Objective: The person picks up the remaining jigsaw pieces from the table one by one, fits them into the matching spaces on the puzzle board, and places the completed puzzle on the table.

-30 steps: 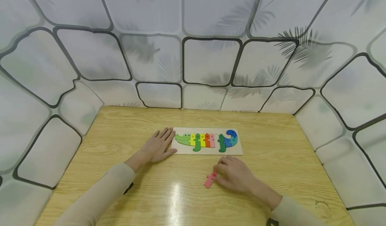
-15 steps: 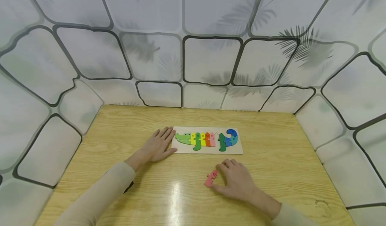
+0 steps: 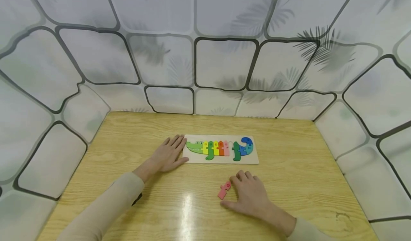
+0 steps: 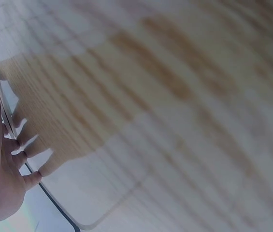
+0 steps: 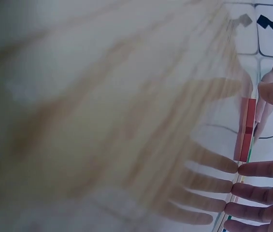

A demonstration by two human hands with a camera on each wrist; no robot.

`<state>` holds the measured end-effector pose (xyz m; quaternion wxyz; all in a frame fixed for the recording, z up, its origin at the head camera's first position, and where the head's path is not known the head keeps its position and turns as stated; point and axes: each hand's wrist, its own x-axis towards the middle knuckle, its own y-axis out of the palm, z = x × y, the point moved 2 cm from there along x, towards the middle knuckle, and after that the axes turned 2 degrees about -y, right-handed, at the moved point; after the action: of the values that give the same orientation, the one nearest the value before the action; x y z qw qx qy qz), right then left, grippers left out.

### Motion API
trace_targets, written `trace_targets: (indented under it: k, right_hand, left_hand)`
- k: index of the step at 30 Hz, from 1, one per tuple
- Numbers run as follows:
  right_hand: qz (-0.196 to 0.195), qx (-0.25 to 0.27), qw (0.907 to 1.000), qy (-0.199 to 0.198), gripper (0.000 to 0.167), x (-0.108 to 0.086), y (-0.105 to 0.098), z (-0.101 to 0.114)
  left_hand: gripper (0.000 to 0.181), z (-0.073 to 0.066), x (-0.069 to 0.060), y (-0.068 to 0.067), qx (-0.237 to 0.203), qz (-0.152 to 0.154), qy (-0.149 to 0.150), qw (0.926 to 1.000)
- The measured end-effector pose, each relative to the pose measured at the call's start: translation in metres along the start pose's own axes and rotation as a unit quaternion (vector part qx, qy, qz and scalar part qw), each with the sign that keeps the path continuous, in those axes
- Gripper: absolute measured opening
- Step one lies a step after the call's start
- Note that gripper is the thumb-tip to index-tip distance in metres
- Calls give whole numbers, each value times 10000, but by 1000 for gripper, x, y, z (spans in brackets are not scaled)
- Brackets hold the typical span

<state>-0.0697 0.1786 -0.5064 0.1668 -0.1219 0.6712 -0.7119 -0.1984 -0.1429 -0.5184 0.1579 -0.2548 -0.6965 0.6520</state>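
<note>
A wooden crocodile puzzle board (image 3: 221,160) lies flat, its colored pieces making a row from green head to blue tail. Between the light pink piece (image 3: 226,148) and the dark green leg piece (image 3: 237,151) an unfilled pale slot shows. My left hand (image 3: 165,155) rests flat with fingers spread, thumb and fingertips at the board's left end. Below the board, a loose reddish-pink puzzle piece (image 3: 224,190) lies slanted on the table. Around its right side is my right hand (image 3: 252,194), thumb spread from the fingers; the right wrist view puts the piece (image 5: 245,130) between thumb and index finger.
The wooden table (image 3: 144,126) is glossy and reflects light near its front. White fabric-like walls (image 3: 221,66) with dark stone outlines and leaf prints enclose it at the back and both sides.
My right hand has loosened from the loose pink piece, thumb and fingers spreading apart and the hand shifting slightly toward me. The left hand and the board stay in place.
</note>
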Motion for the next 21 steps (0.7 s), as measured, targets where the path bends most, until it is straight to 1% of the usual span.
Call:
trace_targets:
  k: [15, 21]
  right_hand:
    - [77, -245, 9995, 175, 88, 0, 2, 6]
    - [-12, -240, 9995, 213, 78, 2, 2, 7]
  left_hand:
    - [85, 0, 0, -2, -42, 0, -17, 10000]
    - [85, 0, -1, -1, -56, 37, -38, 10000]
